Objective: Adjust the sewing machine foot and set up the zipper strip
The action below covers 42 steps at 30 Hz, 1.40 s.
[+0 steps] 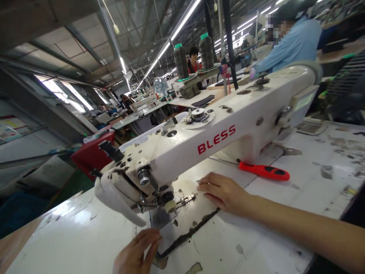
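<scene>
Pale sewing-machine plate (185, 217) between left grip (138, 250) and right grip (225, 191)

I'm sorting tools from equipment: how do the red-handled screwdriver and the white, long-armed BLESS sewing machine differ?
The screwdriver is far smaller than the sewing machine. The screwdriver lies on the white tabletop; the machine's arm spans above it. Both show red, on handle and lettering.

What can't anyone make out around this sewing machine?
All in the head view:
Left hand: cut off by the bottom edge near the wrist.
Right hand: whatever its palm covers, hidden by the hand itself.
Red-handled tool: tip hidden behind the arm of the sewing machine.
Poster: cut off by the left edge, too blurred to read.
</scene>
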Motion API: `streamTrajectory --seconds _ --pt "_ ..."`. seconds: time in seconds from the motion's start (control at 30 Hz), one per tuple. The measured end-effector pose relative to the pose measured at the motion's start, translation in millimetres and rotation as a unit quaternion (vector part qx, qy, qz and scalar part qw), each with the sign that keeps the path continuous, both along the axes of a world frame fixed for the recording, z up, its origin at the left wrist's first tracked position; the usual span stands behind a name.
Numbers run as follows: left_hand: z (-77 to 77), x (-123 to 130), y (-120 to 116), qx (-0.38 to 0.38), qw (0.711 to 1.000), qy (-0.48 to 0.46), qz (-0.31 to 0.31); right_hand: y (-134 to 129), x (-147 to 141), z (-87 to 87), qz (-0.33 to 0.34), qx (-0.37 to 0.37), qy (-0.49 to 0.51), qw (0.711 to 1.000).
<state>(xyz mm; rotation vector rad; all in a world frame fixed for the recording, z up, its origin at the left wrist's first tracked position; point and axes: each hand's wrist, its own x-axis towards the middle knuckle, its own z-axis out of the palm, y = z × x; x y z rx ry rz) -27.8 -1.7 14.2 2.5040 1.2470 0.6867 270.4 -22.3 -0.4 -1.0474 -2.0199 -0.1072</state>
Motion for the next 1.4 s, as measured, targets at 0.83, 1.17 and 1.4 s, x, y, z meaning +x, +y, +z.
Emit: streamTrajectory --seconds 0.83,1.17,1.4 --pt "-11.6 25 28 -0.278 0.916 -0.185 0.222 3 1 -7.2 -0.014 -0.147 0.077 0.986" --pt "-13.7 11 26 -0.121 0.960 -0.066 0.244 5 0 -8.7 -0.023 -0.167 0.057 0.984" --pt "-23.4 26 25 -0.121 0.933 -0.086 0.327 5 -3 -9.9 -0.009 -0.192 0.079 0.978"
